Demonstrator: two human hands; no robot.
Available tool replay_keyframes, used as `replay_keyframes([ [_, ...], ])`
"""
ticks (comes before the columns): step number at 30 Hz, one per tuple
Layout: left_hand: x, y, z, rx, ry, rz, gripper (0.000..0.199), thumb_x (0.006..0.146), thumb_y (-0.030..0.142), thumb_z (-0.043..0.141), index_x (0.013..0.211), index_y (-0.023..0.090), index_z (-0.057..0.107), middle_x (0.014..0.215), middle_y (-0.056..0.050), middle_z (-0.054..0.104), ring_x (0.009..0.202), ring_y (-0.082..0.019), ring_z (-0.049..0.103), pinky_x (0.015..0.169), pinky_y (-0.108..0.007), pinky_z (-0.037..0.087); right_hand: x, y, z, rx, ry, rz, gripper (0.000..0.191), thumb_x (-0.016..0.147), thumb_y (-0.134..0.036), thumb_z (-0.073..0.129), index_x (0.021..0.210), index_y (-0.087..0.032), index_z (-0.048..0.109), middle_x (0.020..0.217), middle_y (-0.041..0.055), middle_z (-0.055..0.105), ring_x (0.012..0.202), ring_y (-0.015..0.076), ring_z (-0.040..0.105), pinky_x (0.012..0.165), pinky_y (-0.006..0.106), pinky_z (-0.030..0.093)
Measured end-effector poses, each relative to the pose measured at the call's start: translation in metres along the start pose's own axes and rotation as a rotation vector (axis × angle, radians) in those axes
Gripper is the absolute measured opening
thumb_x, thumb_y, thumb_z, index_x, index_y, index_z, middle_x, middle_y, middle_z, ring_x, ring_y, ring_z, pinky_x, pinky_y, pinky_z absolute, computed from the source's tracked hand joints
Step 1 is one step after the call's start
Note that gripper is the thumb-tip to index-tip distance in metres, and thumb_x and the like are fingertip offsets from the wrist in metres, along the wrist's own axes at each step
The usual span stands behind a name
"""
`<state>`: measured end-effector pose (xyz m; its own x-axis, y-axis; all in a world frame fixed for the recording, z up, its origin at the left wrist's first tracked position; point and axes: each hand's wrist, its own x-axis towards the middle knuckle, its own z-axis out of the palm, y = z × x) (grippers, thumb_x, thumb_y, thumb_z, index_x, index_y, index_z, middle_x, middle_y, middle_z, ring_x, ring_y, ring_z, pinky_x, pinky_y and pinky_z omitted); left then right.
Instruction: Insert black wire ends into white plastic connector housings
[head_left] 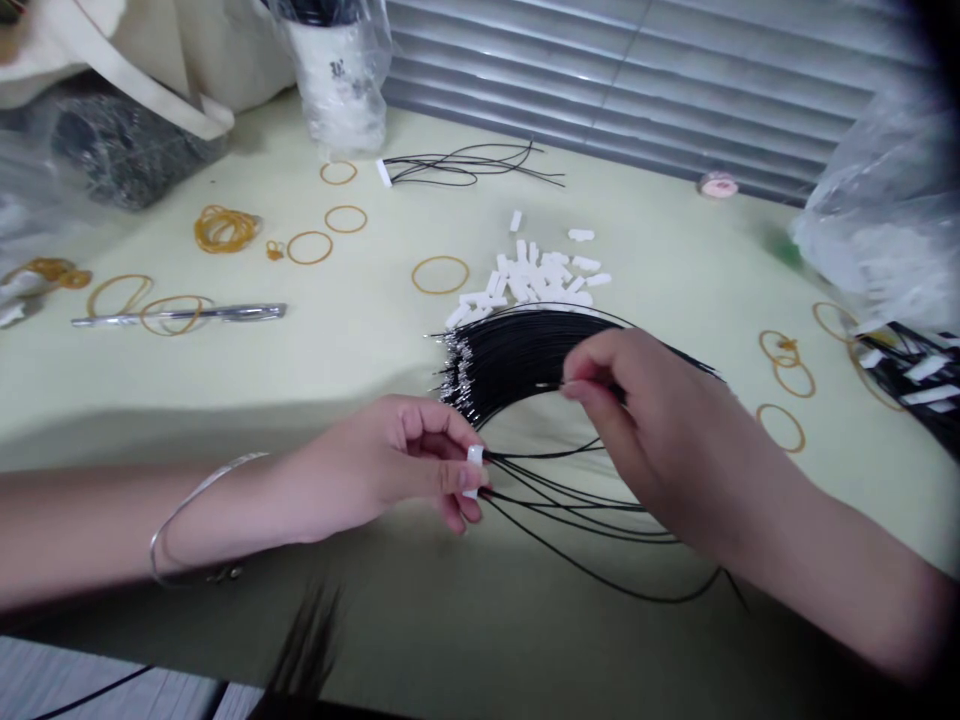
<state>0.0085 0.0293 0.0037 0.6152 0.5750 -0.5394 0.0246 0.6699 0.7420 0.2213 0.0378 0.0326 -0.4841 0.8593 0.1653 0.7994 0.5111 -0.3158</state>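
Note:
Between the thumb and fingers of my left hand (420,465) is a white plastic connector (474,470). Several black wires (570,500) run out of its right side and curve below my right hand. My right hand (652,430) pinches a single black wire (551,386) near its end, its metal tip pointing left toward the connector but apart from it. Just behind both hands lies a thick bundle of black wires (517,350) with silver crimped tips (457,375) at its left end. Loose white connectors (529,275) are heaped behind the bundle.
Rubber bands (440,274) lie scattered about the table (360,330). A silver pen (240,312) rests at left. One wired connector (384,173) lies at the back, beside a plastic-wrapped cup (337,85). Plastic bags (885,220) and more wired connectors (926,370) are at right.

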Motion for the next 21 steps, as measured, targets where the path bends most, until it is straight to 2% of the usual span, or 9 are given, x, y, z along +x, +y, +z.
replay_keyframes([
  [2, 0.000, 0.000, 0.000, -0.023, 0.016, 0.012, 0.010, 0.077, 0.019, 0.064, 0.081, 0.013, 0.057, 0.066, -0.001, 0.067, 0.062, -0.010, 0.063, 0.061, -0.020, 0.051, -0.007, -0.015, -0.007, 0.031, 0.026, -0.041, 0.008, 0.085, -0.017, 0.040, 0.079, -0.018, 0.045, 0.063, 0.0009, 0.050, 0.050, 0.0110, 0.042, 0.045, 0.026, 0.029],
  [5, 0.000, 0.000, -0.001, -0.038, 0.032, 0.023, 0.011, 0.077, 0.018, 0.064, 0.084, 0.012, 0.058, 0.067, -0.001, 0.067, 0.062, -0.009, 0.063, 0.061, -0.019, 0.051, -0.014, -0.025, -0.004, 0.028, -0.094, -0.082, 0.011, 0.084, -0.013, 0.040, 0.075, -0.018, 0.045, 0.060, 0.0002, 0.048, 0.050, 0.0114, 0.043, 0.045, 0.027, 0.028],
  [8, 0.000, -0.001, -0.001, -0.055, 0.033, 0.024, 0.010, 0.077, 0.017, 0.064, 0.084, 0.012, 0.058, 0.066, -0.001, 0.067, 0.062, -0.009, 0.064, 0.061, -0.019, 0.051, -0.015, -0.022, 0.007, 0.011, -0.178, -0.062, 0.015, 0.085, -0.010, 0.039, 0.075, -0.017, 0.047, 0.065, 0.0006, 0.050, 0.055, 0.0120, 0.045, 0.049, 0.027, 0.031],
  [13, 0.000, -0.001, -0.001, -0.067, 0.035, 0.023, 0.011, 0.077, 0.017, 0.064, 0.085, 0.012, 0.058, 0.067, -0.001, 0.066, 0.064, -0.010, 0.064, 0.062, -0.019, 0.052, -0.014, -0.017, 0.011, 0.008, -0.162, -0.100, 0.015, 0.086, -0.011, 0.039, 0.082, -0.017, 0.053, 0.072, 0.0036, 0.053, 0.065, 0.0146, 0.047, 0.056, 0.028, 0.036],
  [17, -0.001, -0.001, -0.001, -0.058, 0.040, 0.017, 0.010, 0.077, 0.016, 0.064, 0.084, 0.012, 0.058, 0.068, -0.002, 0.067, 0.063, -0.010, 0.064, 0.062, -0.019, 0.051, -0.015, -0.021, 0.007, 0.004, -0.109, -0.184, 0.016, 0.085, -0.009, 0.042, 0.076, -0.015, 0.054, 0.072, 0.0048, 0.053, 0.065, 0.0156, 0.048, 0.057, 0.029, 0.035],
  [21, -0.002, 0.000, 0.000, -0.057, 0.062, 0.018, 0.010, 0.077, 0.015, 0.064, 0.084, 0.012, 0.058, 0.066, -0.001, 0.067, 0.062, -0.010, 0.064, 0.060, -0.019, 0.051, -0.015, -0.023, 0.008, -0.044, -0.094, -0.189, 0.015, 0.084, -0.010, 0.046, 0.073, -0.014, 0.055, 0.069, 0.0042, 0.053, 0.063, 0.0159, 0.049, 0.055, 0.030, 0.034],
])
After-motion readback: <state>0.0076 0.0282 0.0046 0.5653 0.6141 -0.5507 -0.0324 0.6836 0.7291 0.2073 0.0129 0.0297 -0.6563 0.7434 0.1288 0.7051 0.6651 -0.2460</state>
